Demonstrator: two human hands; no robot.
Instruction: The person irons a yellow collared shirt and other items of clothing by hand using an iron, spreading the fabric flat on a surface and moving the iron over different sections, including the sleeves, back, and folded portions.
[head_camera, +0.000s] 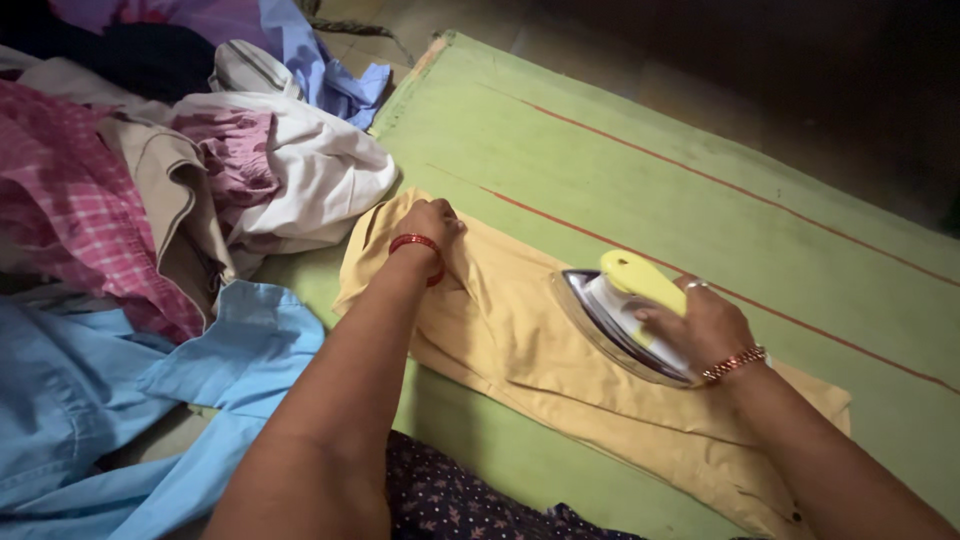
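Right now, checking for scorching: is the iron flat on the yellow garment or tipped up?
Flat: the iron rests soleplate-down on the yellow garment.

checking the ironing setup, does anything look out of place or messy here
The ironing itself looks orderly: the right hand holds the iron flat on the yellow garment, and the left hand pins its end. Only the heap of clothes spills onto the green cloth.

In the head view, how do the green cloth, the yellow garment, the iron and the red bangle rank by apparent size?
1. Green cloth
2. Yellow garment
3. Iron, gripped by the right hand
4. Red bangle on the left hand
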